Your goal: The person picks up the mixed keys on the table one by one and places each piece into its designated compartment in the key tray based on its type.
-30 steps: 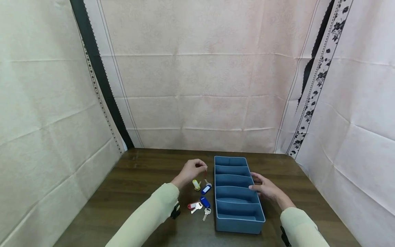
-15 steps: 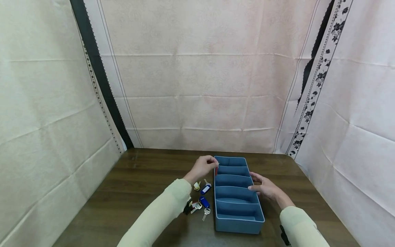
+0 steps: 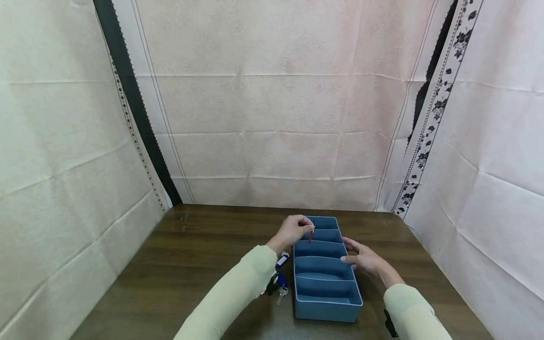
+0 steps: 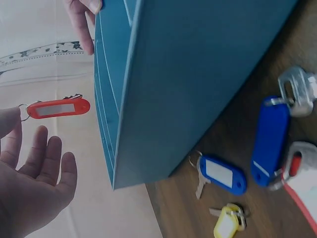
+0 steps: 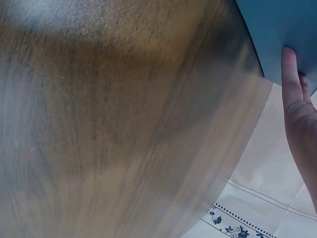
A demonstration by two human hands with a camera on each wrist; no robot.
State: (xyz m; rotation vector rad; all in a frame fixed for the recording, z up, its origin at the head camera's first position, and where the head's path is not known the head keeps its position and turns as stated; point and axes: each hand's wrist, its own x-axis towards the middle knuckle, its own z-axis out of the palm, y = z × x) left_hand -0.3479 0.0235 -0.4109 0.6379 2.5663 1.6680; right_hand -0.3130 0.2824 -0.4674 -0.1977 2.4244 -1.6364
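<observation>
My left hand (image 3: 293, 230) pinches the split ring of a red key tag (image 4: 58, 108) between thumb and forefinger; the other fingers are loosely spread. The tag hangs over the far part of a blue divided box (image 3: 325, 309), near its second compartment from the back. Part of a key shows behind the tag. My right hand (image 3: 366, 259) holds the box's right side, thumb over the rim and fingers along the outer wall. No objects show in the nearer compartments.
Left of the box on the wooden table (image 3: 204, 264) lie keys with a blue tag (image 4: 223, 174), another blue tag (image 4: 270, 139), a yellow tag (image 4: 227, 225) and a second red tag (image 4: 303, 201). My left forearm partly hides them in the head view. Pale cloth hangs around the table.
My left hand has carried the red key tag rightward from above the loose keys to over the box. The right hand stays at the box's side.
</observation>
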